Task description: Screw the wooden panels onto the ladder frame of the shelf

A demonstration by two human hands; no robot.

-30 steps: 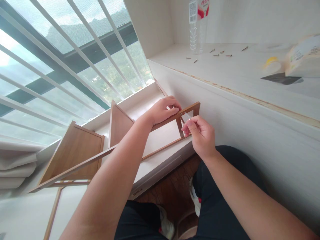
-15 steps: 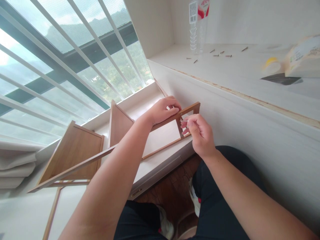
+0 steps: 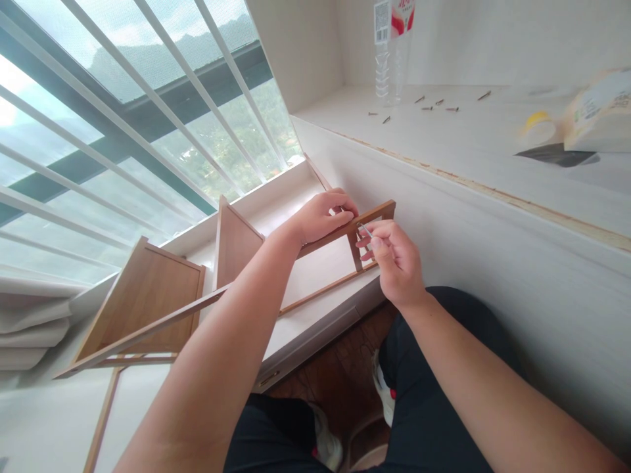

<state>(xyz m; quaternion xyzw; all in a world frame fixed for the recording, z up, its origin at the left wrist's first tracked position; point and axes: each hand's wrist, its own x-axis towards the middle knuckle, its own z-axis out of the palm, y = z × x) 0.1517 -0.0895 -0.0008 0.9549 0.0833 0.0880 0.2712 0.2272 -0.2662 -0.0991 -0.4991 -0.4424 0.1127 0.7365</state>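
A brown wooden shelf frame [image 3: 162,318] lies on its side on the white window ledge [image 3: 315,315]. My left hand [image 3: 323,215] grips the frame's top rail near its right end. My right hand [image 3: 394,259] pinches a small silver screw [image 3: 365,230] and holds its tip against the rail where the short upright joins it. Two wooden panels [image 3: 148,295] stand up from the frame further left.
On the white counter [image 3: 468,151] at the right lie several loose screws [image 3: 434,104], a clear plastic bottle [image 3: 392,52], a roll with a yellow core [image 3: 537,125] and a pale bag [image 3: 599,112]. White window bars [image 3: 162,105] run behind the ledge. My legs in dark trousers are below.
My right hand has risen a little and brought the screw up to the rail joint. My left hand and the frame have stayed put.
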